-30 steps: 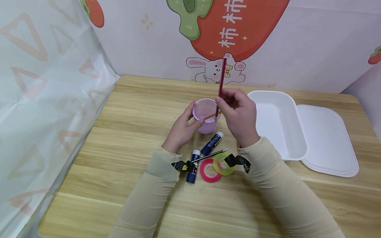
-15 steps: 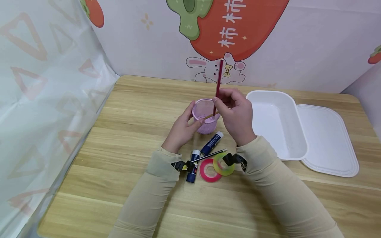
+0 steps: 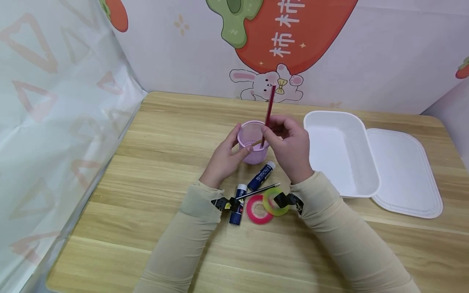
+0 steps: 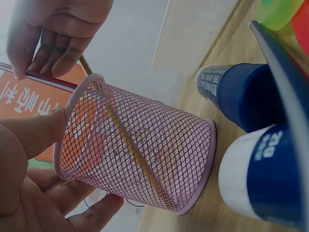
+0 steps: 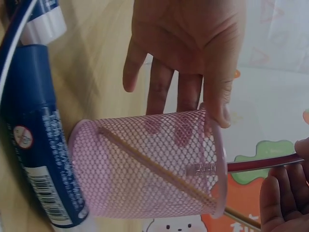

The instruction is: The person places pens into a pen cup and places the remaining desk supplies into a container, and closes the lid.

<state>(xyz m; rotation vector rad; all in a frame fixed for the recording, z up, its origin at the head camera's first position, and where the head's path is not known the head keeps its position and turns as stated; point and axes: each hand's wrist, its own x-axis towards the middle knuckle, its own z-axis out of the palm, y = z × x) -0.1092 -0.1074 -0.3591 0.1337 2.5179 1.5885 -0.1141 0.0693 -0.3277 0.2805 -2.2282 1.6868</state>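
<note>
A lilac mesh pen holder [image 3: 257, 157] stands upright on the wooden table. My left hand [image 3: 225, 162] holds it near the rim, thumb on the near side and fingers round the far side. Between the thumb and fingers of my right hand [image 3: 293, 148], a dark red pencil [image 3: 270, 106] is pinched nearly upright. Its lower end, with a silvery band [image 5: 205, 169], is inside the holder's mouth. A yellow-brown pencil-like stick [image 4: 130, 140] leans slantwise in the holder, from the bottom to past the rim.
Close in front of the holder lie two blue glue sticks [image 3: 261, 176], a black pencil [image 3: 261, 189], a pink tape roll [image 3: 259, 220] and a yellow-green tape roll [image 3: 272, 212]. At right stand a white tub [image 3: 333, 158] and its flat white lid [image 3: 410, 175]. A printed cloth hangs behind.
My right hand has shifted left and then down with the red pencil, whose lower end now sits lower in the holder. The left hand and holder have stayed in place.
</note>
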